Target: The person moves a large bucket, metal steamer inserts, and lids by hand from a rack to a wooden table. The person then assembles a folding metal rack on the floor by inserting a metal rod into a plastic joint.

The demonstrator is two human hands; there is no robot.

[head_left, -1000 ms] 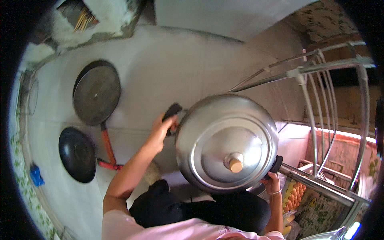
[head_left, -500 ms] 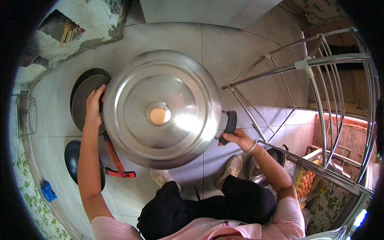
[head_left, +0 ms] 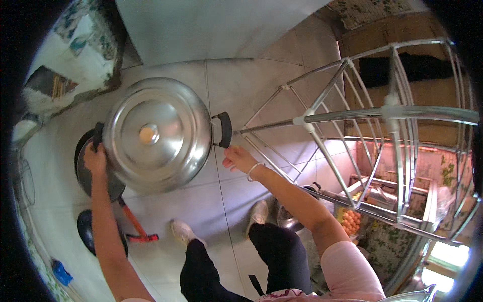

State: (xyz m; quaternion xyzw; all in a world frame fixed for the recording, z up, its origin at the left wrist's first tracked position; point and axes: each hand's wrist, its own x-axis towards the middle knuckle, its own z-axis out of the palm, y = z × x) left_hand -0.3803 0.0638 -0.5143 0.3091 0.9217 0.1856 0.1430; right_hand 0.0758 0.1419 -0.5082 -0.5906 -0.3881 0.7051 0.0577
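left hand (head_left: 95, 161): gripping black side handle (head_left: 98, 133) of silver round metal pot (head_left: 171, 133), likely steadying it | right hand (head_left: 240, 160): fingers loose, opposite black handle (head_left: 227, 129) just beyond, contact unclear

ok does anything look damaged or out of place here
Two dark pans sit on the tiled floor, an odd spot for cookware. The pale structure at upper left looks damaged: its surface is patchy and ragged around a dark opening.

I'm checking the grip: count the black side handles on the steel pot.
2 in view: the left handle, held by the left hand, and the right handle, across the pot, near the right hand.
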